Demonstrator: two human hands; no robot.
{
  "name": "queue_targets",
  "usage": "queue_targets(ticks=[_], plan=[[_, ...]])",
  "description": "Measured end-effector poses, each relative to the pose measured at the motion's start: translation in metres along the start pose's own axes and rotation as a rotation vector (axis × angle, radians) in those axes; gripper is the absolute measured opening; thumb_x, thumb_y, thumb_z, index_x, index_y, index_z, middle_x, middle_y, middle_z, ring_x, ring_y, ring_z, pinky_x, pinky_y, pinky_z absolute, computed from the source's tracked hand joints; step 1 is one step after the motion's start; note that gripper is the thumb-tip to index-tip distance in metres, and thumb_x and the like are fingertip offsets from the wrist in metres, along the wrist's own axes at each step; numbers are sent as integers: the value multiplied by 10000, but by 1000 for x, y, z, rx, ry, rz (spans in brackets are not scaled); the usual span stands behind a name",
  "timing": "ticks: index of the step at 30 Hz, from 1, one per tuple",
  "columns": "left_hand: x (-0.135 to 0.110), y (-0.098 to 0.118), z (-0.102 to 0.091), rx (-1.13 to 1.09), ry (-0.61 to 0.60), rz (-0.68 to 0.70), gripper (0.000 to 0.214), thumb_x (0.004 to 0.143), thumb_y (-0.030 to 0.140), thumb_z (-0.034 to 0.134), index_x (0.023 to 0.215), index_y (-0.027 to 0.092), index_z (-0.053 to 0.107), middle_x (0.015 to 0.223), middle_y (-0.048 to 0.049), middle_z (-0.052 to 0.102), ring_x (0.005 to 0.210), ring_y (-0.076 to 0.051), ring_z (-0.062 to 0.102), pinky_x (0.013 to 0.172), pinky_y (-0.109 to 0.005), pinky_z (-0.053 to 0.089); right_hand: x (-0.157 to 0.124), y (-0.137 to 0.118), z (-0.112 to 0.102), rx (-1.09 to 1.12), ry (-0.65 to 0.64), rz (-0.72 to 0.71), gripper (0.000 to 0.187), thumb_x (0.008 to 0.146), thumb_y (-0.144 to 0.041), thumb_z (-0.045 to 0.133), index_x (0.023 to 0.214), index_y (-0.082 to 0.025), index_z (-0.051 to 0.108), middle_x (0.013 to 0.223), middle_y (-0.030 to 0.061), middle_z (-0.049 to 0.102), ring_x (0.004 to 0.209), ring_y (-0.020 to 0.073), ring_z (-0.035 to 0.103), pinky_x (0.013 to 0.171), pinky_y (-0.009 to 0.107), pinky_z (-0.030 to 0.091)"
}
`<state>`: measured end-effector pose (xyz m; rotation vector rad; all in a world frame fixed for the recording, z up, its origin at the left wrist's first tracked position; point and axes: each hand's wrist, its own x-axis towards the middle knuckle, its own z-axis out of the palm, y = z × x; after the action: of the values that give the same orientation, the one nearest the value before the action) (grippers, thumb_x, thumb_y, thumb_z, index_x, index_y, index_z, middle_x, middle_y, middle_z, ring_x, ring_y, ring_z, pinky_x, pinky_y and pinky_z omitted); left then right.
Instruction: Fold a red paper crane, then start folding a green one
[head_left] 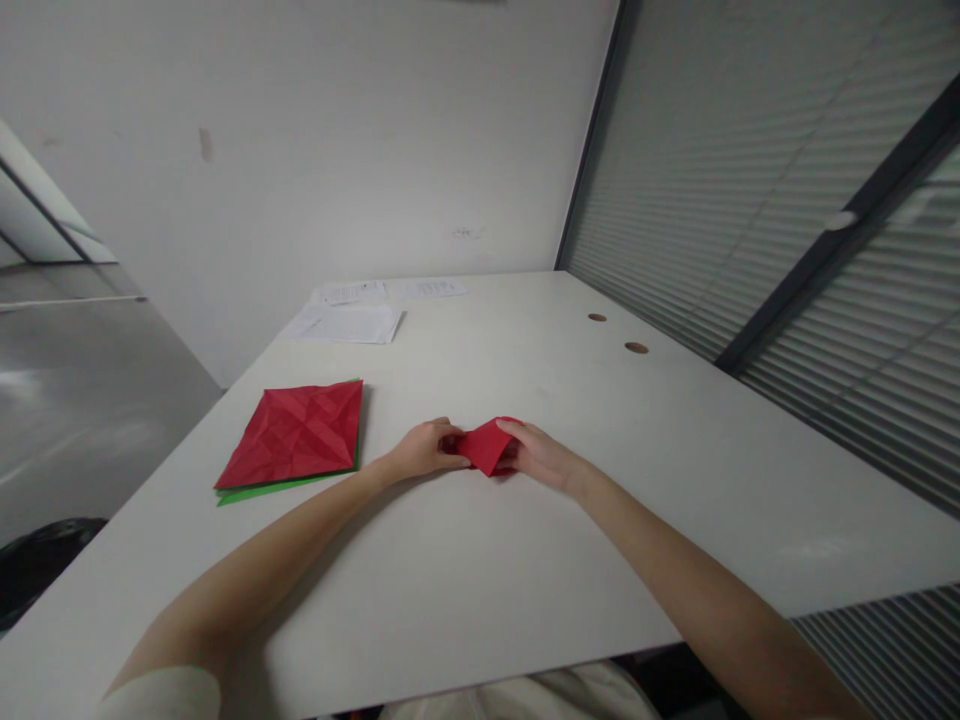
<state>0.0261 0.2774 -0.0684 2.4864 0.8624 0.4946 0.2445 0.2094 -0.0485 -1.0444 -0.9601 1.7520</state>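
Note:
A small folded piece of red paper rests on the white table in front of me. My left hand pinches its left side with curled fingers. My right hand grips its right side, fingers laid over the top edge. Both hands rest on the tabletop. To the left lies a creased red square sheet on top of a green sheet whose edge shows beneath it.
White printed papers lie at the far left of the table near the wall. Two round cable holes sit at the far right. Blinds cover the window on the right. A dark object stands on the floor at left.

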Motion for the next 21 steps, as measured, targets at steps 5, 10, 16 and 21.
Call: queue_targets(ticks=[5,10,16,21], plan=[[1,-3,1,-29,-10,-24,453,751,544,692,1039,194,695,813,-20,610,678,-137,555,624,-241,422,2,7,3,95,-79,69,304,886,-462,527,987,-176,545,944,110,691,749,181,649,617,286,493],[1,-8,1,-73,-11,-44,375,784,499,666,994,189,694,788,-10,604,670,-133,544,612,-238,426,4,9,5,70,-114,85,305,894,-438,478,1014,-169,557,1000,129,688,795,193,650,603,275,466],[-1,-7,2,-51,25,-5,429,774,521,674,1040,185,684,874,-25,578,672,-123,551,635,-248,461,4,14,4,58,-72,2,318,788,-356,651,1039,-173,581,994,106,691,804,190,641,633,283,494],[-8,11,3,23,78,37,693,754,607,658,1307,207,538,1128,-77,519,764,-145,600,751,-304,511,-1,10,9,-122,-70,-139,418,714,-292,751,1091,-216,588,1029,60,687,848,173,644,730,297,527]])
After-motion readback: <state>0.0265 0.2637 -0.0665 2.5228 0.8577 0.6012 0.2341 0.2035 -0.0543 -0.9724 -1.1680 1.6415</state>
